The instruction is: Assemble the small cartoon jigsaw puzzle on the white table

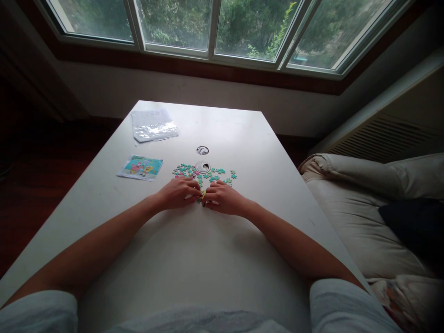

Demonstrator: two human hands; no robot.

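Note:
My left hand (180,192) and my right hand (222,196) meet over the white table. Between their fingertips are small yellow jigsaw puzzle pieces (203,195), partly hidden by the fingers. Both hands are closed in a pinch around them. Just beyond lie many loose jigsaw pieces (218,174), mostly turquoise and green with some pink. A round, silvery tin-like object (202,167) sits among these pieces, and a smaller round one (202,150) lies farther back. To the left of my left hand is a colourful picture sheet (141,167) with cartoon figures.
Papers in a clear plastic sleeve (154,126) lie at the table's far left. The white table (194,268) narrows away toward a wall below a window (176,27). A pale sofa (360,217) with a dark cushion (416,226) stands along the right side.

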